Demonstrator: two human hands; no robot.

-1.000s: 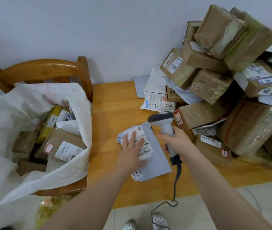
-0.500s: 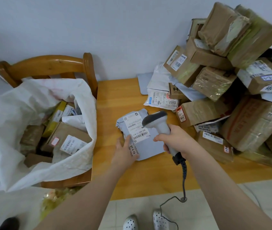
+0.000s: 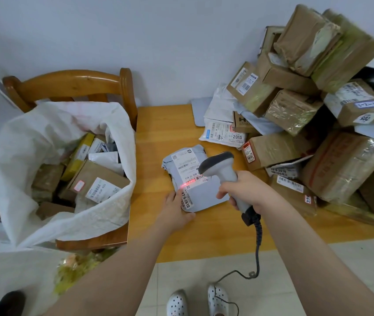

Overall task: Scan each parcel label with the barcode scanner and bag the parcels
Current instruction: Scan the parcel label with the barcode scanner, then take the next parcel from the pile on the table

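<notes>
A grey soft parcel [image 3: 204,195] with a white label lies on the wooden table [image 3: 165,133], slightly raised at its near end. My left hand [image 3: 174,213] holds its near left corner, thumb under the edge. My right hand [image 3: 247,192] grips the handle of the grey barcode scanner [image 3: 221,166], whose head points down-left at the label. A red scan line glows on the barcode at the label's lower edge. A big white sack [image 3: 51,133] on the chair to the left holds several bagged parcels.
A tall heap of cardboard boxes and mailers [image 3: 318,124] fills the table's right side against the wall. The wooden chair [image 3: 72,83] stands at the table's left edge. The scanner's cable [image 3: 259,247] hangs off the front edge to the tiled floor by my shoes.
My left hand slid from lying flat on the label to the parcel's near corner, uncovering the barcode. The scanner swung down over the label and its red line now shows.
</notes>
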